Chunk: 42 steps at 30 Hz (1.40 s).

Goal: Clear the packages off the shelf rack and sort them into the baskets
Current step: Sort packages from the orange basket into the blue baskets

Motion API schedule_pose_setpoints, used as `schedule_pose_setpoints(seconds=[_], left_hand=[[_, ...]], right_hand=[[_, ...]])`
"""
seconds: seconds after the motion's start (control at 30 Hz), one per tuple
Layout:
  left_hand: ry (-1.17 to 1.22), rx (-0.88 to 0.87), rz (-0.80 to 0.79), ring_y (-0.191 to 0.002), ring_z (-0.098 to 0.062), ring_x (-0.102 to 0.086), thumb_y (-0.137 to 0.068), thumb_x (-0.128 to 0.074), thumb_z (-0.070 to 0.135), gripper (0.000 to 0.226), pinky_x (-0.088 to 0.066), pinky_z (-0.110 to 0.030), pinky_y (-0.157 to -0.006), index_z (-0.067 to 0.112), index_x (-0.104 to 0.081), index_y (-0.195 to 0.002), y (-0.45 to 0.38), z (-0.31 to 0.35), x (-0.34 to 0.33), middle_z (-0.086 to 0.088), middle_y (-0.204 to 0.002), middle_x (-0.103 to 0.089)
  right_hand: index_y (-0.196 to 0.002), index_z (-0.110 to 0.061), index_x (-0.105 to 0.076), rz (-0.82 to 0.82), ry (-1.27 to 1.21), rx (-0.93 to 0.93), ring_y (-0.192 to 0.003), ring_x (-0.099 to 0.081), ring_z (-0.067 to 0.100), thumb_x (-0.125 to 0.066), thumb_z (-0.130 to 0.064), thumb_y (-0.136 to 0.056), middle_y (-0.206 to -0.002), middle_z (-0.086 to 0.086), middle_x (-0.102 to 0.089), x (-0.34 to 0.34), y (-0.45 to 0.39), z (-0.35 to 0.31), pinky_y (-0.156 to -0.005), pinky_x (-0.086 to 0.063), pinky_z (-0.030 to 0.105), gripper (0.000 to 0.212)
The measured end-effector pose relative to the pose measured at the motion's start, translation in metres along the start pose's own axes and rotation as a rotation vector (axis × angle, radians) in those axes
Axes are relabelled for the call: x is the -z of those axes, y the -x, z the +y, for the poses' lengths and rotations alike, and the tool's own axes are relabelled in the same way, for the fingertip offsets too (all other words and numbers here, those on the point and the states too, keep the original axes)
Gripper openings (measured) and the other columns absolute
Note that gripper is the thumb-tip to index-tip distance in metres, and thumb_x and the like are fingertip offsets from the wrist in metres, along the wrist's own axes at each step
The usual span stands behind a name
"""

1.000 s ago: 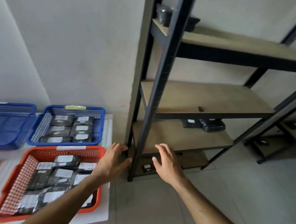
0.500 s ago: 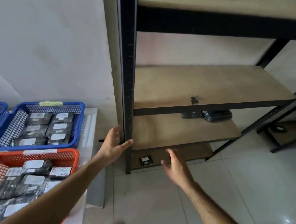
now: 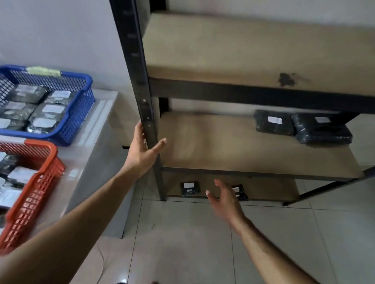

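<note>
Packages: two black wrapped packages (image 3: 302, 128) lay side by side at 2 o'clock on the middle board; two small ones (image 3: 189, 188) sat on the bottom board.
Left hand (image 3: 143, 152): grasped the shelf rack's front post (image 3: 140, 77), thumb across it.
Right hand (image 3: 225, 201): released, fingers spread, holding nothing, before the bottom board.
Baskets: blue basket (image 3: 78, 115) at 10 o'clock, orange basket (image 3: 36, 189) at 8 o'clock, both holding packages.

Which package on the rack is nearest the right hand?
The small black package on the bottom shelf, partly hidden behind the right hand; the other bottom one lies further left.
</note>
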<state>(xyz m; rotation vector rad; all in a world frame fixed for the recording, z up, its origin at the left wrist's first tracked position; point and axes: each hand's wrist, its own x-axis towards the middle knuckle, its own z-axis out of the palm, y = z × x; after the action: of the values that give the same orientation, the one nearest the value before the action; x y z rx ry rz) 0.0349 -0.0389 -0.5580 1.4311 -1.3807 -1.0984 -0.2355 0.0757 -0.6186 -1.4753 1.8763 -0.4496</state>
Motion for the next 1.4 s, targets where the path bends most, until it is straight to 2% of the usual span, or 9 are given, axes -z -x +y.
schedule_pose_setpoints(seconds=[0.13, 0.3, 0.5, 0.6, 0.63, 0.73, 0.93, 1.1, 1.4], left_hand=[[0.024, -0.058, 0.038, -0.142, -0.018, -0.048, -0.088, -0.077, 0.048, 0.086, -0.04, -0.051, -0.118, 0.034, -0.028, -0.158, 0.007, -0.089, -0.034, 0.002, -0.152, -0.052], [0.029, -0.108, 0.075, -0.142, -0.01, -0.048, -0.088, -0.072, 0.059, 0.087, -0.042, -0.05, -0.117, 0.031, -0.03, -0.159, -0.001, -0.206, -0.068, 0.01, -0.153, -0.052], [0.04, -0.056, 0.133, -0.123, 0.02, -0.049, -0.072, -0.094, 0.039, 0.093, -0.045, -0.005, -0.096, 0.042, -0.039, -0.146, -0.032, -0.346, -0.106, 0.042, -0.13, -0.055], [0.008, 0.062, 0.198, -0.097, -0.004, -0.068, -0.078, -0.09, 0.024, 0.047, -0.059, -0.031, -0.08, 0.028, -0.062, -0.116, -0.055, -0.401, -0.114, 0.019, -0.097, -0.069], [-0.009, 0.075, 0.215, -0.087, -0.012, -0.07, -0.081, -0.086, 0.021, 0.031, -0.056, -0.028, -0.066, 0.029, -0.064, -0.101, -0.06, -0.413, -0.116, 0.016, -0.083, -0.068], [-0.037, 0.021, 0.26, -0.06, -0.003, -0.064, -0.084, -0.077, 0.02, 0.028, -0.041, -0.013, -0.042, 0.034, -0.054, -0.078, -0.067, -0.433, -0.122, 0.018, -0.059, -0.06], [-0.022, -0.031, 0.272, -0.053, 0.001, -0.059, -0.08, -0.072, 0.018, 0.025, -0.041, -0.013, -0.041, 0.032, -0.052, -0.075, -0.07, -0.435, -0.124, 0.02, -0.056, -0.056], [-0.034, -0.064, 0.26, -0.058, 0.001, -0.061, -0.083, -0.072, 0.014, 0.027, -0.041, -0.01, -0.043, 0.032, -0.052, -0.079, -0.069, -0.435, -0.125, 0.013, -0.064, -0.058], [-0.065, -0.005, 0.236, -0.066, 0.001, -0.064, -0.081, -0.075, 0.024, 0.025, -0.046, -0.019, -0.049, 0.04, -0.056, -0.083, -0.07, -0.437, -0.122, 0.015, -0.069, -0.059]], right_hand=[[-0.143, -0.005, -0.05, 0.006, -0.009, -0.015, -0.133, -0.051, 0.025, -0.066, -0.029, -0.097, -0.143, 0.013, -0.054, -0.064, -0.044, 0.057, -0.103, -0.032, 0.018, 0.054], [-0.141, -0.006, -0.052, 0.005, -0.02, 0.009, -0.133, -0.051, 0.025, -0.065, -0.03, -0.097, -0.144, 0.011, -0.053, -0.151, -0.111, 0.135, -0.099, -0.029, 0.016, 0.052], [-0.128, 0.002, -0.058, 0.062, -0.058, -0.042, -0.12, -0.057, 0.035, -0.069, -0.023, -0.094, -0.128, 0.021, -0.061, -0.253, -0.198, 0.22, -0.092, -0.04, 0.03, 0.043], [-0.121, -0.005, -0.058, 0.045, -0.014, -0.074, -0.112, -0.061, 0.032, -0.075, -0.041, -0.088, -0.118, 0.015, -0.064, -0.289, -0.241, 0.255, -0.086, -0.047, 0.031, 0.052], [-0.12, -0.005, -0.057, 0.059, 0.014, -0.08, -0.111, -0.062, 0.032, -0.076, -0.048, -0.084, -0.117, 0.014, -0.064, -0.298, -0.252, 0.264, -0.087, -0.05, 0.034, 0.059], [-0.128, -0.006, -0.055, 0.125, 0.092, -0.132, -0.117, -0.058, 0.032, -0.077, -0.062, -0.076, -0.125, 0.014, -0.061, -0.321, -0.272, 0.277, -0.098, -0.05, 0.041, 0.079], [-0.12, -0.014, -0.063, 0.154, 0.169, -0.206, -0.112, -0.06, 0.025, -0.08, -0.059, -0.073, -0.12, 0.008, -0.067, -0.342, -0.289, 0.276, -0.098, -0.051, 0.04, 0.068], [-0.119, -0.01, -0.062, 0.114, -0.35, -0.108, -0.1, -0.066, 0.02, -0.08, -0.015, -0.085, -0.122, 0.01, -0.069, -0.334, -0.288, 0.276, -0.089, -0.055, 0.036, 0.039], [-0.128, -0.017, -0.058, -0.098, -0.78, 0.025, -0.078, -0.071, 0.021, -0.063, -0.006, -0.097, -0.113, 0.009, -0.074, -0.305, -0.252, 0.25, -0.065, -0.058, 0.03, 0.033]])
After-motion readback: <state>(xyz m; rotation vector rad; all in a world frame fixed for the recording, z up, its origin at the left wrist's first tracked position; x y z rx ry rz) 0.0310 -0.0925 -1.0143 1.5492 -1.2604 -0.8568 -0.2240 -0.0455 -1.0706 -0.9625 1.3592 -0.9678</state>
